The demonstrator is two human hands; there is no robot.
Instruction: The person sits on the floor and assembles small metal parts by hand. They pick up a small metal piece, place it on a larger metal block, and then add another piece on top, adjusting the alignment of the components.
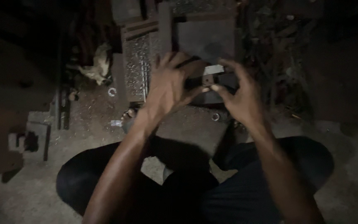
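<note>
Left hand [168, 85] fingers spread, wrapped over the left side of a small dark metal block [212, 79], gripping it. Right hand [239, 95] pinches the same block from the right, thumb and fingertips closed on its lower edge. Block held between both hands, above a flat dark metal plate [206, 39] on the floor; a pale strip shows on the block's top. Dim, blurred, finer detail unclear. Left of the hands, a perforated metal grate [139, 66]. Small metal ring [112, 92] on gritty floor [88, 120] further left, crumpled pale rag [98, 64] above it. Another ring [215, 117] just below the right hand. Person sits cross-legged, dark trousers [245, 191].
</note>
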